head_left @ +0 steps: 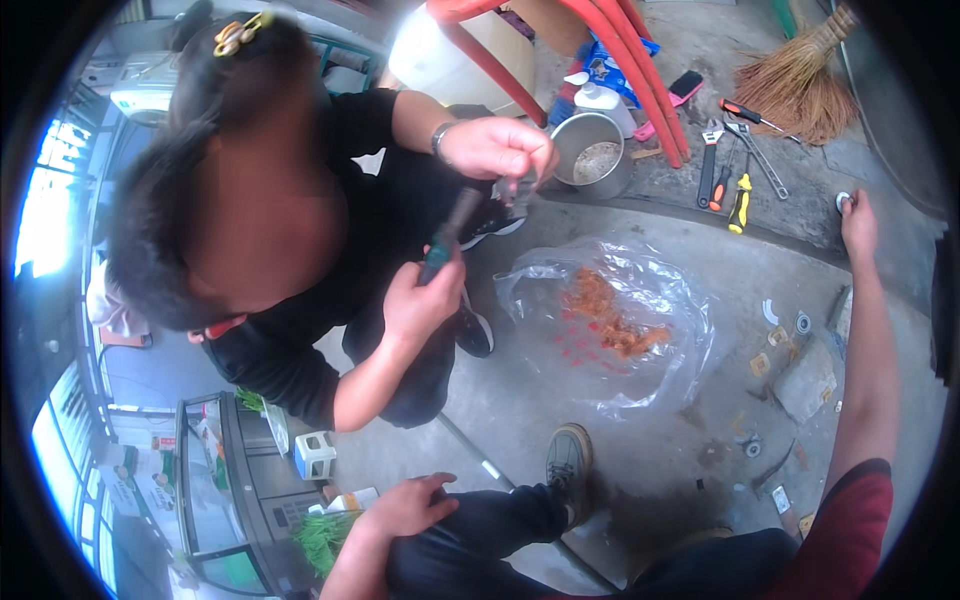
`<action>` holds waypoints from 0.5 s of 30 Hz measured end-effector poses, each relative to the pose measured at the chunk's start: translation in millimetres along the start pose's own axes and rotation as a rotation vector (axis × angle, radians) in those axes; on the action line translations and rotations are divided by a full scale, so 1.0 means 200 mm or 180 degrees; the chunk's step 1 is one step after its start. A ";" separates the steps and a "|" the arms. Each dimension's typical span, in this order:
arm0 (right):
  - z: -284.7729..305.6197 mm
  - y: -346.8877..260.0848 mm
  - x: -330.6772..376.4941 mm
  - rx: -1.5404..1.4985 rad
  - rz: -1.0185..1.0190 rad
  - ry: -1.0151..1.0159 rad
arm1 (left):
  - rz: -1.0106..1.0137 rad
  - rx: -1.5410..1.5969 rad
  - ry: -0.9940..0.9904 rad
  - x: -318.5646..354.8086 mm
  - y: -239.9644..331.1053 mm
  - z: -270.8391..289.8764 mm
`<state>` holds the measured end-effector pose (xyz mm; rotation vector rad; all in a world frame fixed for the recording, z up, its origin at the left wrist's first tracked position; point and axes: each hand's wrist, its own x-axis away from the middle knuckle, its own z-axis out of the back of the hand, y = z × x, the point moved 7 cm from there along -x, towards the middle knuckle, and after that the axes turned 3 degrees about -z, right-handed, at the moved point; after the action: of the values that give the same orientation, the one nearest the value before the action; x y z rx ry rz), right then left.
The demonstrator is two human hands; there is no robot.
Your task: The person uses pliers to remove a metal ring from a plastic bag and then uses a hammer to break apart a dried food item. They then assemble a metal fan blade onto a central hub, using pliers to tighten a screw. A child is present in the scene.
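Observation:
My left hand (410,506) lies on my left knee with its fingers loose and apart, holding nothing. Far out to the right, my right hand (858,228) pinches a small round white piece (842,203) at the concrete ledge; its exact kind is too small to make out. Near it on the ledge are an adjustable wrench (709,165), a yellow-handled tool (741,204), a plier-like metal tool (760,158) and screwdrivers (748,112). A clear plastic sheet or bag (690,345) on the floor carries rust-orange debris (610,318) and red bits.
Across from me a person in black (310,340) squats, holding a green-handled tool (437,258) and a small metallic piece. Behind stand a metal pot (622,178), red stool legs (620,60) and a straw broom (800,85). Loose rings and a stone block (805,380) lie right.

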<state>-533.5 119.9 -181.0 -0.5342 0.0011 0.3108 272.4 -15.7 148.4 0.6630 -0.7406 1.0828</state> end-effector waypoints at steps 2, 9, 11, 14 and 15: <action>0.03 -0.08 0.08 -0.0056 0.0247 0.0123 | -0.0023 0.0044 0.0037 0.04 -0.01 -0.04; 0.54 -0.43 0.55 -0.2132 0.0411 -0.0092 | -0.0770 0.0006 0.0358 -0.05 0.30 0.02; 0.77 -0.68 0.83 -0.2555 0.0514 -0.0679 | -0.1307 0.0240 0.0376 -0.07 0.58 0.05; 1.05 -0.93 1.26 -0.3071 0.0614 -0.1535 | -0.2193 0.0749 0.0086 -0.11 0.96 0.02; 1.11 -0.94 1.38 -0.3311 0.0554 -0.1801 | -0.2533 0.0779 0.0110 -0.12 1.09 0.01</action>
<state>-233.5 157.4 82.6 -1.4627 -0.6977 0.6252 60.3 42.5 155.4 1.0300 -0.2555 0.4446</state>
